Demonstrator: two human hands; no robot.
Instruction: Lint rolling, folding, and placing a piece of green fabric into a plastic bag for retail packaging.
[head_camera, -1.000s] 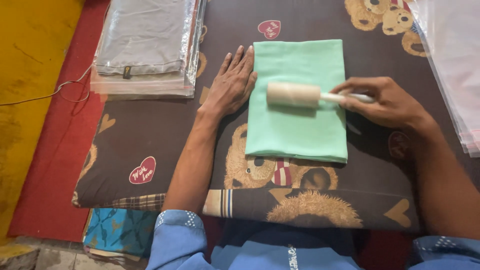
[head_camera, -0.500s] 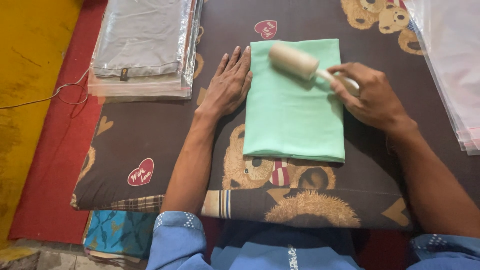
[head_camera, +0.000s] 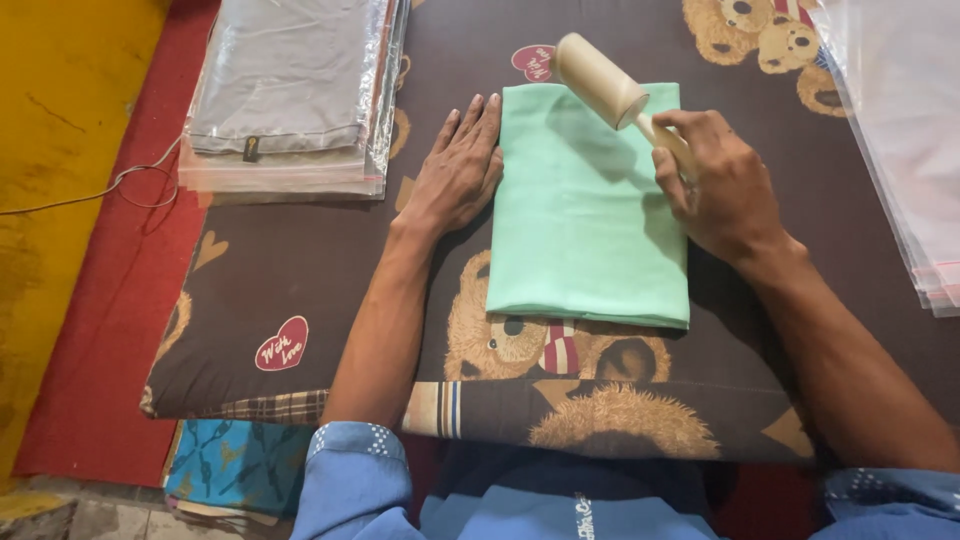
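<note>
A folded mint-green cloth lies flat on a dark brown mat with a teddy-bear print. My left hand rests palm down, fingers apart, on the mat against the cloth's left edge. My right hand grips the handle of a pale wooden roller, whose cylinder is lifted at an angle over the cloth's top edge.
A stack of folded grey garments in clear plastic bags lies at the mat's top left. More clear plastic bags are piled at the right edge. A red carpet and yellow floor lie to the left.
The roller travelled from the middle of the cloth up to its top edge and tilted upward. My left hand stayed flat at the cloth's left edge.
</note>
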